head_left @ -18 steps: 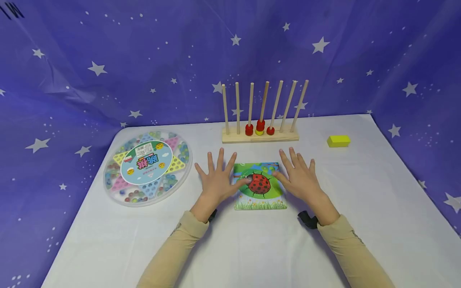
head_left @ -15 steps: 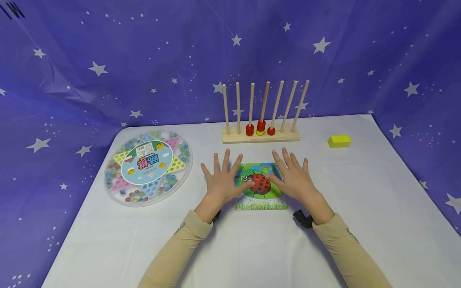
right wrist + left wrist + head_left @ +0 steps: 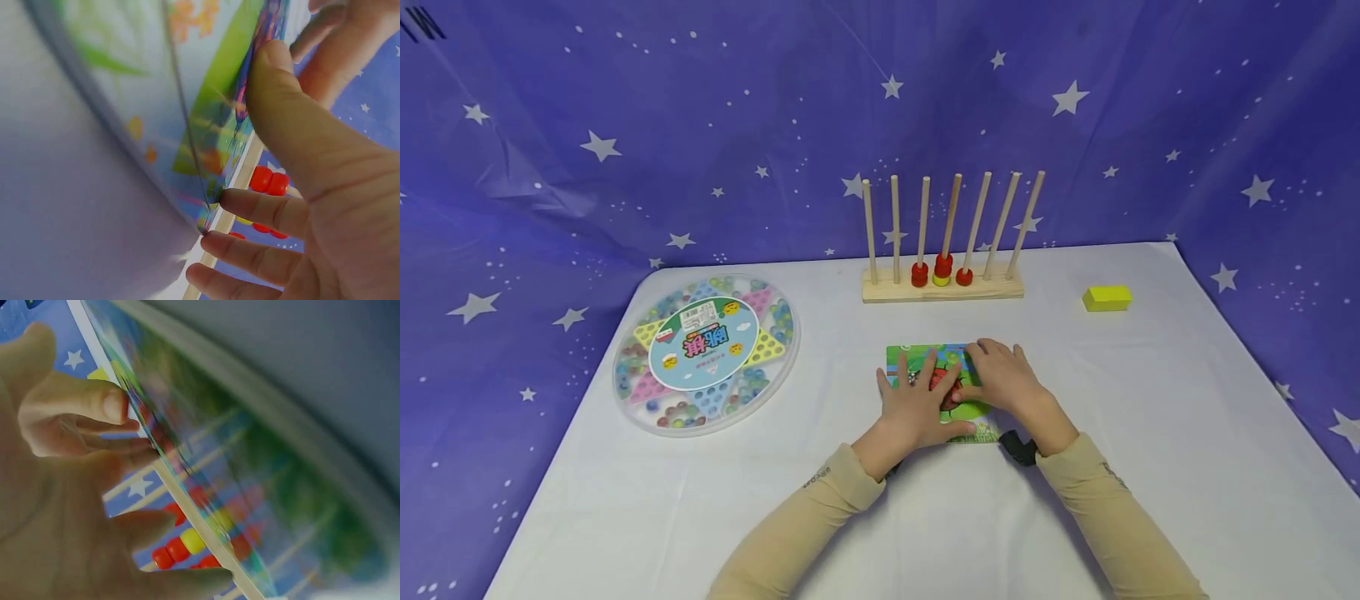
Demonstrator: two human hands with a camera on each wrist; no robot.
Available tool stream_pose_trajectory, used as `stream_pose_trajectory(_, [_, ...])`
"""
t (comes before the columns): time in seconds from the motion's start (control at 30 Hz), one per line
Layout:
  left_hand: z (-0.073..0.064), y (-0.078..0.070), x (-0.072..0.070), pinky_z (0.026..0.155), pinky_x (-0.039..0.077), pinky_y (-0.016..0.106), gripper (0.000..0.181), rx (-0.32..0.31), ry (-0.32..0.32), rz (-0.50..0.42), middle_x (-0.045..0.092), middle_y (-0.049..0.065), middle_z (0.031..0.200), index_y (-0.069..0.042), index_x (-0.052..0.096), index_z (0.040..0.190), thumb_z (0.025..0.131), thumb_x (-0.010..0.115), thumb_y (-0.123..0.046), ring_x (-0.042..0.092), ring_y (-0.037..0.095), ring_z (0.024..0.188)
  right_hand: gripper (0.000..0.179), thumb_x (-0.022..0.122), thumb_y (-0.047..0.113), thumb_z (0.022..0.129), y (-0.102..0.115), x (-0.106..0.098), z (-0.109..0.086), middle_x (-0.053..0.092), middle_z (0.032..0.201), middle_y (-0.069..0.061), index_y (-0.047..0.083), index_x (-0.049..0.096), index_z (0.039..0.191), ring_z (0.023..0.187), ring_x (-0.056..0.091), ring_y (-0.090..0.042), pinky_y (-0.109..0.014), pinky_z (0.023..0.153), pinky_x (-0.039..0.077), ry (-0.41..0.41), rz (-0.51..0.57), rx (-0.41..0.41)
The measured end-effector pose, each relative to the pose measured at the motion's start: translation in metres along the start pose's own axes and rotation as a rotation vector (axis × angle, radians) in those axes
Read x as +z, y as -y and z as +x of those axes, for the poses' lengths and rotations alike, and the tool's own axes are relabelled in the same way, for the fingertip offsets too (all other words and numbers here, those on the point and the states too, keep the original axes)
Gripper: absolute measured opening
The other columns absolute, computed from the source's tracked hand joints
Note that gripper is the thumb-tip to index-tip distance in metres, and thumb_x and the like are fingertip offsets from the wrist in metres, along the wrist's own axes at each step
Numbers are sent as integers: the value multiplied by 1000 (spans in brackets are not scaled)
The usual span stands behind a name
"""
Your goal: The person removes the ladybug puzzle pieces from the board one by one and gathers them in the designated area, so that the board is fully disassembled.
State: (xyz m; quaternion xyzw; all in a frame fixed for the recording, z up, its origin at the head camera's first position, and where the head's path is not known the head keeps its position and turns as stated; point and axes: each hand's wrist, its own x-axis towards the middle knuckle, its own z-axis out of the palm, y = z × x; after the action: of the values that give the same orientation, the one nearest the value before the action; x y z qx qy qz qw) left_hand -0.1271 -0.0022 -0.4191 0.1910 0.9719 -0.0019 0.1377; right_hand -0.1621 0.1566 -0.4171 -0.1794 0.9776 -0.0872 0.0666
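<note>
A flat square puzzle board (image 3: pixel 985 418) with a ladybug picture lies on the table in the head view. My left hand (image 3: pixel 917 412) is over its left half, fingers spread and covering much of the ladybug. From the right, my right hand (image 3: pixel 1003 379) reaches in, thumb on the picture and fingertips at the far edge. In the right wrist view, thin seams cross the picture (image 3: pixel 144 81); the thumb rests on it and two fingertips touch near its corner. The left wrist view shows the glossy, blurred board surface (image 3: pixel 206 412) beside the left hand (image 3: pixel 56 519).
Behind the board stands a wooden peg rack (image 3: pixel 880 292) with several red and yellow beads. A round Chinese checkers box (image 3: pixel 703 354) with marbles lies at left. At the right is a yellow block (image 3: pixel 1107 298). A starry purple cloth (image 3: pixel 760 108) hangs behind the white table (image 3: pixel 1150 400).
Both hands have moved inward onto the ladybug board. My left hand has shifted right and nearer to me; my right hand has come left, its fingers bending from spread. The board stays in place.
</note>
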Motion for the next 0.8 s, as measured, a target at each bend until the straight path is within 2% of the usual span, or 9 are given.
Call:
stream_pose_trajectory(0.2, [1,-6,-3,95,21,63,89,4,76,58,4,2,151,-40,13,144,70,40,-79,10,49,129,78,76,47,65,-2,1,0,49,117,-25,-3,50,119,105,49,-40,-55,85,37,-42,-18,-44])
stream_pose_trajectory(0.43, [2,-7,-4,95,23,61,88,4,106,53,4,3,151,-38,15,144,70,44,-77,11,50,129,81,78,47,62,-5,4,1,49,115,-24,-3,50,118,103,50,-40,-53,85,39,-63,19,-59])
stream_pose_trajectory(0.53, [2,-6,-5,95,23,61,88,2,117,54,3,4,151,-38,15,144,70,43,-77,11,50,129,82,79,46,60,-7,5,2,47,116,-25,-3,50,119,103,49,-40,-52,85,39,-61,72,-53])
stream_pose_trajectory(0.7, [4,-5,-6,96,24,60,88,-8,136,52,3,3,151,-39,14,144,70,42,-78,12,49,129,80,82,41,59,-11,4,6,34,120,-28,0,49,119,104,41,-43,-53,81,40,-36,209,-17])
stream_pose_trajectory(0.8, [5,-5,-6,96,24,60,87,-12,147,49,2,2,151,-40,14,144,70,42,-77,12,48,129,77,83,41,58,-13,5,8,31,117,-25,2,49,117,101,38,-40,-51,78,39,-27,233,-11])
